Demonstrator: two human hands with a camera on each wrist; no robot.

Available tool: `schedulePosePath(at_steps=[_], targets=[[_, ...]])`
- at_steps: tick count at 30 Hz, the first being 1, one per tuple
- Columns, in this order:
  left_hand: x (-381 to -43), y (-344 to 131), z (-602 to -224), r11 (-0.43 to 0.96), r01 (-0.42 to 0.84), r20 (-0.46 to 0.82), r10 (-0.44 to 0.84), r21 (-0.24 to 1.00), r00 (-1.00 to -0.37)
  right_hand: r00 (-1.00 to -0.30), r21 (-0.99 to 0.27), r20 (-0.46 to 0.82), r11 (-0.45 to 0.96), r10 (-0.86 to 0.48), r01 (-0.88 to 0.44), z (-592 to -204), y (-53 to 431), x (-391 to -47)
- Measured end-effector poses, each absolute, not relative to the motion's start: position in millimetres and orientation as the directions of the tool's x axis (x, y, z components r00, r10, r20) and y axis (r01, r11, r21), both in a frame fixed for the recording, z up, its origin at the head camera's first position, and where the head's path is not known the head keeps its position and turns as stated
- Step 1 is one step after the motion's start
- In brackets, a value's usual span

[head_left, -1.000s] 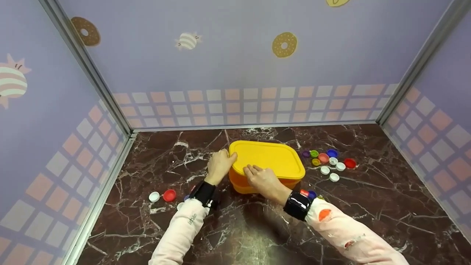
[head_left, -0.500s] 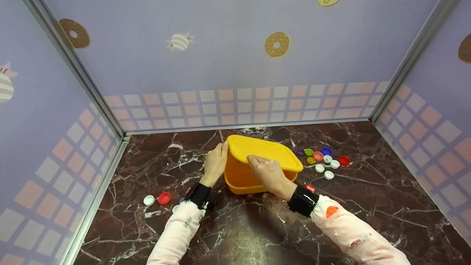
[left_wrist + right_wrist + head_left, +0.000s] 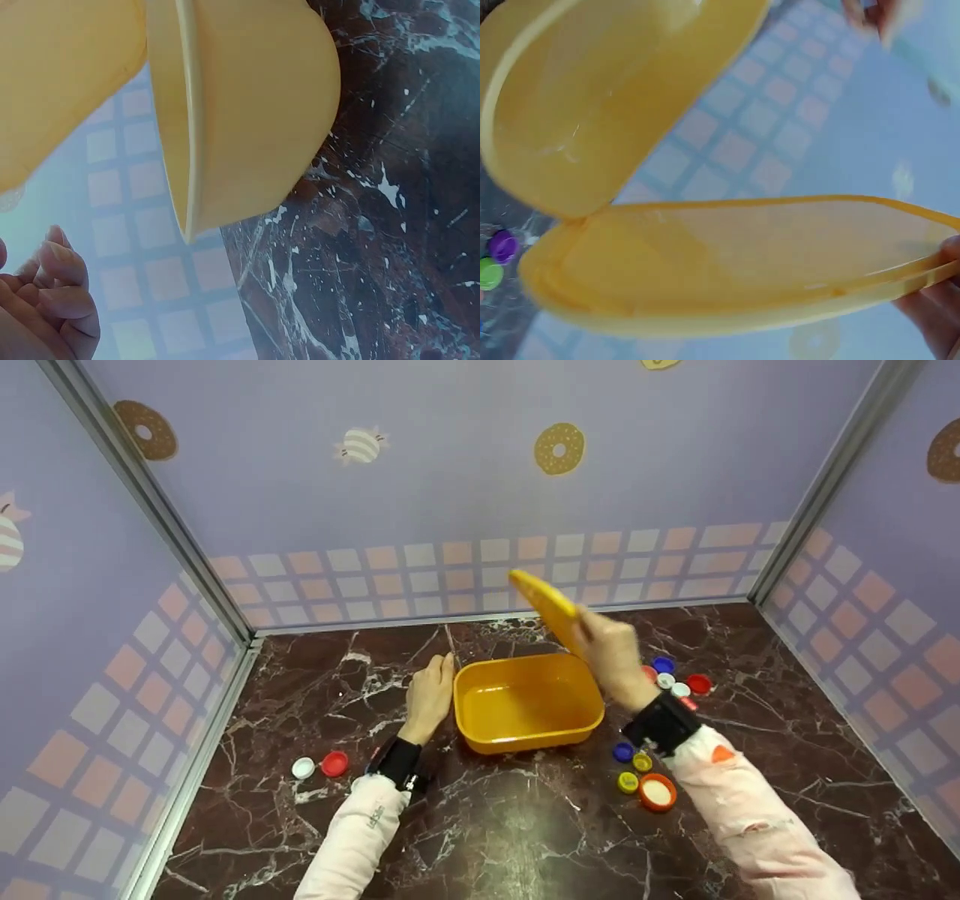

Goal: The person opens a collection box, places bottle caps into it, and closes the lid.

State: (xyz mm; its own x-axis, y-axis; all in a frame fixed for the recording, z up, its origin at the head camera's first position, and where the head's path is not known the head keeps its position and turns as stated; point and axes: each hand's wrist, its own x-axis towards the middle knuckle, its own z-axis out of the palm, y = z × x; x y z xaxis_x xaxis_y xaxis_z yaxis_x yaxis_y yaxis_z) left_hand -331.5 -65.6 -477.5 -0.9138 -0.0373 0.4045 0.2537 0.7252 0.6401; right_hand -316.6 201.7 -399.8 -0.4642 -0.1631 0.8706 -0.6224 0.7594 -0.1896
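Observation:
A yellow-orange plastic box [image 3: 529, 741] stands uncovered on the dark marbled surface, its inner floor in view. My right hand [image 3: 611, 656] grips the yellow lid [image 3: 551, 607] by its edge, thumb and fingers on either side. Steeply tilted, the lid is raised above the box's right end; in the right wrist view its underside [image 3: 727, 262] shows. Beside the box's left wall is my left hand [image 3: 429, 696], its fingers loosely bent and holding nothing. The left wrist view shows those fingers [image 3: 64, 289] apart from the box wall [image 3: 255, 112].
Right of the box lie several coloured and white bottle caps, among them a red cap [image 3: 699, 684]. Nearer me are a blue cap [image 3: 623, 751] and an orange-rimmed cap [image 3: 658, 793]. On the left lie a white cap [image 3: 303, 768] and a red one. Patterned walls enclose the surface.
My right hand has lifted the lid off the box, up and to the right, tipping it steeply. My left hand has let go of the rim and moved slightly left.

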Motion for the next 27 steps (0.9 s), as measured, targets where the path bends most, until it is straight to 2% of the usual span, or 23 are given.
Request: schedulePosePath(at_steps=[3,6,11,14,18,23,27], targets=[[-332.4,-66.6,-479.4,0.720,0.259,0.406,-0.036,0.644,-0.913,-0.529,-0.372,0.848,0.741,0.027,-0.559,-396.2,232.7,-324.3],[-332.1,-67.3,-481.6,0.711,0.267,0.406,-0.029,0.651,-0.913,-0.604,-0.563,0.763,0.695,0.229,-0.447,-396.2,263.5,-327.2],[-329.9,-68.5,-485.7,0.703,0.266,0.392,-0.021,0.660,-0.920,-0.711,-0.800,0.522,0.561,0.472,-0.215,-405.7,314.7,-324.3],[-328.5,-70.4,-488.2,0.705,0.254,0.386,-0.031,0.662,-0.922,-0.747,-0.905,0.354,0.407,0.563,-0.122,-411.5,345.8,-320.0],[-327.5,-72.4,-490.1,0.703,0.250,0.384,-0.036,0.666,-0.923,-0.768,-0.979,0.159,0.200,0.620,-0.041,-417.1,387.6,-310.8],[-327.5,-72.4,-491.1,0.700,0.253,0.376,-0.024,0.668,-0.926,-0.809,-0.996,-0.083,-0.061,0.583,0.058,-427.8,438.0,-293.6],[-327.9,-72.0,-492.4,0.706,0.242,0.367,-0.028,0.666,-0.930,-0.818,-0.971,-0.238,-0.150,0.524,0.187,-438.4,466.9,-279.6]])
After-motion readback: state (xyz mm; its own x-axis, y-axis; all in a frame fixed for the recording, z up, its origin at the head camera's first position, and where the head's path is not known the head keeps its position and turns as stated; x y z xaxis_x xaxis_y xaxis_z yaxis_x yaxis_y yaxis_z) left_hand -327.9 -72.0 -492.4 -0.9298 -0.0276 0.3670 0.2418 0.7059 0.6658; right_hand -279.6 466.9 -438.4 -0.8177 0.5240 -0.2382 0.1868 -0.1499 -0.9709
